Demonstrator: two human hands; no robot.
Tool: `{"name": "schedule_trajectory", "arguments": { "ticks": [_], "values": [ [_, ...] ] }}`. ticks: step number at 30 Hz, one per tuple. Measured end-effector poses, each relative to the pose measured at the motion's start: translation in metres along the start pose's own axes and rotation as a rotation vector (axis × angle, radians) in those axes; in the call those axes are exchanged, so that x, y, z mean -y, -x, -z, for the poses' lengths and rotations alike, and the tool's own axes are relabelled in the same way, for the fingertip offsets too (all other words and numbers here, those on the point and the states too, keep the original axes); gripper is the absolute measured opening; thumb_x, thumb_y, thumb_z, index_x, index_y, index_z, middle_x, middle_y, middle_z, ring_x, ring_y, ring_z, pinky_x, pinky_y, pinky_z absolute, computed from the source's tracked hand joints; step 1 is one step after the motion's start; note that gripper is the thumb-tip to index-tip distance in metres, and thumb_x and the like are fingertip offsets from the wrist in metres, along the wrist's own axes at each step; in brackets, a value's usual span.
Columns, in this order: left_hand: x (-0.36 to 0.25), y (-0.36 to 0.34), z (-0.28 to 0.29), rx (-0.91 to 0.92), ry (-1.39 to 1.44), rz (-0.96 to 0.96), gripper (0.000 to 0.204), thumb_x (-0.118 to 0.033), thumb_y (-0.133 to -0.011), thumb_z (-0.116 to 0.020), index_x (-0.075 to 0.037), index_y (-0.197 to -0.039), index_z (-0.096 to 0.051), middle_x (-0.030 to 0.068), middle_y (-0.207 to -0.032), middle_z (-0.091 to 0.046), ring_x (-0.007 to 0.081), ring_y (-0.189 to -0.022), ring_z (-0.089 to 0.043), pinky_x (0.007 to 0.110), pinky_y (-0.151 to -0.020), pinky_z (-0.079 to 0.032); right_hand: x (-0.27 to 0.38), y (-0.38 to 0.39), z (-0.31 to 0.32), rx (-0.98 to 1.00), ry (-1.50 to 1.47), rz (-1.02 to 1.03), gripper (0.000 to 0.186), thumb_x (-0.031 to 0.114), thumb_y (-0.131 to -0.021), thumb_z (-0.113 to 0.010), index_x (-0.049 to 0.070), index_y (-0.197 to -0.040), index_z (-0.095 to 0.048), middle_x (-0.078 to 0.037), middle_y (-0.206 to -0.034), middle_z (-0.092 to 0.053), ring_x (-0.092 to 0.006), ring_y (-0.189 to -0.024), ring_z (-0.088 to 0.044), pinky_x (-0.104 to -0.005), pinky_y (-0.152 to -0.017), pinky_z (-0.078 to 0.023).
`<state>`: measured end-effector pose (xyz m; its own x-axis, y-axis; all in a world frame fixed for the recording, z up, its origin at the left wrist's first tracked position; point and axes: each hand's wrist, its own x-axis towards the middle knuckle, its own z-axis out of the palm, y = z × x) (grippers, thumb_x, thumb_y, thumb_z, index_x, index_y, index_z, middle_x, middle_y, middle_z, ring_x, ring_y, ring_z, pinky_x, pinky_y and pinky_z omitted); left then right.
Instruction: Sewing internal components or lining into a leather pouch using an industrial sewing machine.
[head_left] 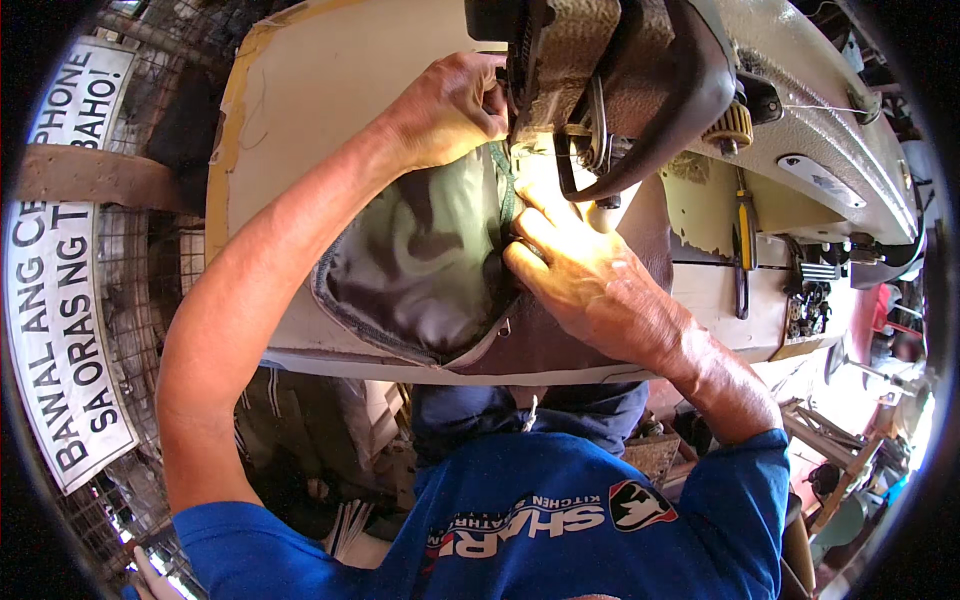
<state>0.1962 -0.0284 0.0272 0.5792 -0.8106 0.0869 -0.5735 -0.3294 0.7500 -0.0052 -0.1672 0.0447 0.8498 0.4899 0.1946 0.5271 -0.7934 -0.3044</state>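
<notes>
A sewing machine (pixel 660 90) stands at top centre, its lit needle area over a dark, sheeny fabric piece (pixel 400 260) with a zip along its lower edge and a green seam strip. Just left of the machine head, my left hand (pixel 450 110) has its fingers curled closed at the top of the piece; what they pinch is hidden. My right hand (pixel 575 275) lies below the needle area, its bent fingers gripping the piece beside the green strip. Under that hand is a brown material (pixel 650 260), extending past it to the right.
The pale worktable (pixel 300 80) has taped edges. A yellow-and-black tool (pixel 744 240) and small metal parts (pixel 808 315) lie at the right. A wire mesh wall with a white sign (pixel 65 340) runs along the left. Wooden pieces (pixel 830 470) clutter the lower right.
</notes>
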Motion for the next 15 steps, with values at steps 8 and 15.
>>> {"name": "schedule_trajectory", "arguments": {
  "ticks": [8, 15],
  "values": [
    [0.015, -0.004, -0.015, -0.142, -0.012, -0.233, 0.015, 0.003, -0.083, -0.053, -0.004, -0.086, -0.066, 0.0065, -0.064, -0.054, 0.0123, -0.063, -0.052, 0.034, -0.058, -0.042, 0.002, -0.001, 0.000, -0.045, -0.012, -0.006, 0.018, 0.011, -0.083, -0.062, 0.002, -0.099, -0.061, -0.016, -0.111, -0.054, -0.0344, -0.124, -0.052, -0.0456, -0.096, -0.048],
    [0.008, 0.000, -0.015, -0.143, 0.076, -0.149, 0.028, 0.006, -0.081, -0.049, -0.006, -0.098, -0.068, 0.0028, -0.071, -0.058, 0.0113, -0.065, -0.051, 0.032, -0.059, -0.043, 0.002, -0.001, -0.003, -0.059, -0.019, 0.013, 0.015, 0.011, -0.084, -0.062, 0.001, -0.096, -0.061, -0.017, -0.108, -0.054, -0.0343, -0.117, -0.054, -0.0446, -0.095, -0.049]
  ]
}}
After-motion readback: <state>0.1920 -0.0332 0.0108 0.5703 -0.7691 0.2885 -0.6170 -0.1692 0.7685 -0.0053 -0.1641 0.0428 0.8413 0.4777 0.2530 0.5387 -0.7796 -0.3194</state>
